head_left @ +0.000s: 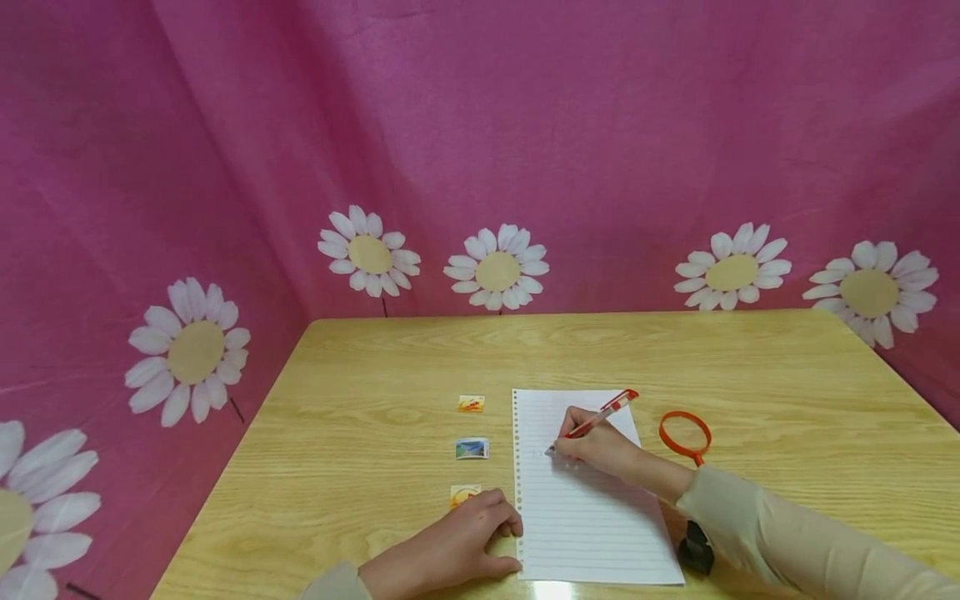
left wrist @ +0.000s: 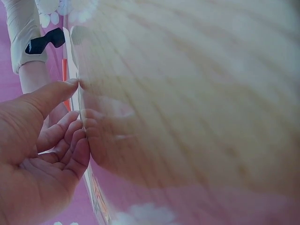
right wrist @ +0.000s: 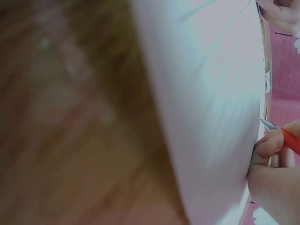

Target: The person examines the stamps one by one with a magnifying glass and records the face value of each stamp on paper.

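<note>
A lined sheet of paper (head_left: 592, 533) with punched holes down its left side lies on the table. In my right hand (head_left: 603, 450) I hold a red pen (head_left: 621, 402), its tip at the paper's upper left, where small faint marks show. The right wrist view has the pen (right wrist: 291, 140) pinched between thumb and fingers, its metal point at the page. My left hand (head_left: 468, 537) rests at the lower left edge of the sheet, fingers loosely bent and fingertips touching the table in the left wrist view. It partly covers the lowest of three small picture stamps (head_left: 463, 493).
Two more stamps lie in a column above, a blue one (head_left: 472, 448) and a yellow one (head_left: 471, 404). A magnifying glass with an orange rim (head_left: 705, 425) sits right of the paper, its handle partly under my right sleeve (head_left: 765, 521). A pink flowered cloth (head_left: 600, 150) hangs behind the table.
</note>
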The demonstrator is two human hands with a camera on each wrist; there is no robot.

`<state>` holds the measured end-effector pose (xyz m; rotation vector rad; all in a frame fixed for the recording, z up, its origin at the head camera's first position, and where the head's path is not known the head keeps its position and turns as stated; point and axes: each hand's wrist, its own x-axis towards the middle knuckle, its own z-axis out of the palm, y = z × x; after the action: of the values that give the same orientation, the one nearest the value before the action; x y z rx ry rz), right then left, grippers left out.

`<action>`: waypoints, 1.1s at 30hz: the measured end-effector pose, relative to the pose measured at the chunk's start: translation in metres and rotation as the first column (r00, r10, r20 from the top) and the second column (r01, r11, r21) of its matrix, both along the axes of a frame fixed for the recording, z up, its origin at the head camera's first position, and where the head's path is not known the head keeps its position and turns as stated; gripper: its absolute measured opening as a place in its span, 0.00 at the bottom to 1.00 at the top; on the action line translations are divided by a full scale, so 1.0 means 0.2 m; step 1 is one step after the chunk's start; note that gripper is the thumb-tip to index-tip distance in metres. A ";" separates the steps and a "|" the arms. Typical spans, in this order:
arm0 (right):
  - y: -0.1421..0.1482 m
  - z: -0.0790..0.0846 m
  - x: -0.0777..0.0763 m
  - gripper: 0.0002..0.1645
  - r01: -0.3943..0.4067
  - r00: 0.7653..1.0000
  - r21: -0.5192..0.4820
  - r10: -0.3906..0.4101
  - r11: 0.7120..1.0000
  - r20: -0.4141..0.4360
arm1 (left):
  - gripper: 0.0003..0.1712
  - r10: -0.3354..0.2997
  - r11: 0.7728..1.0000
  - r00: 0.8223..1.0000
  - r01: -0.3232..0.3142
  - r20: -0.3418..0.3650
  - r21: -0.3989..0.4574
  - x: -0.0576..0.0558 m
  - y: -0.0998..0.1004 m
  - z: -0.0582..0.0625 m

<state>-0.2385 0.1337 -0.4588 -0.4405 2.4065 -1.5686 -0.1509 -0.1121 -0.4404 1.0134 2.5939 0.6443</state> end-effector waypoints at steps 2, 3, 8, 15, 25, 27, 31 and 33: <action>0.00 0.00 0.00 0.10 -0.002 1.000 0.000 0.002 1.000 -0.005 | 0.14 0.003 1.000 1.000 -0.003 0.006 0.000 0.00 0.00 0.00; 0.00 0.00 0.00 0.10 -0.004 1.000 -0.001 0.004 1.000 -0.011 | 0.14 0.005 1.000 1.000 -0.005 0.008 0.000 0.00 0.00 0.00; 0.00 0.00 0.00 0.09 0.008 0.999 0.004 -0.008 1.000 -0.033 | 0.14 -0.001 1.000 1.000 0.001 0.000 -0.003 0.00 0.00 0.01; 0.00 0.01 0.01 0.09 0.017 0.998 0.019 -0.016 1.000 -0.057 | 0.15 -0.001 1.000 1.000 0.001 0.004 -0.009 -0.01 0.01 0.00; -0.01 0.00 0.01 0.07 -0.002 0.996 0.050 0.006 0.999 -0.085 | 0.14 0.008 1.000 0.999 -0.008 0.031 0.009 0.00 0.00 0.00; -0.01 0.00 0.01 0.06 -0.002 0.997 0.052 0.006 0.999 -0.078 | 0.14 0.004 1.000 1.000 -0.004 0.025 0.014 0.00 0.00 0.00; 0.00 0.00 0.01 0.07 -0.010 0.998 0.048 0.013 0.999 -0.066 | 0.15 -0.006 1.000 1.000 0.006 0.011 0.018 0.00 0.00 0.00; 0.01 0.00 0.01 0.07 -0.019 0.998 0.034 0.021 0.999 -0.061 | 0.15 -0.007 1.000 1.000 0.007 0.012 0.018 0.00 0.01 0.00</action>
<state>-0.2365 0.1349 -0.4588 -0.5114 2.4622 -1.5260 -0.1517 -0.1107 -0.4403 1.0206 2.5781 0.6715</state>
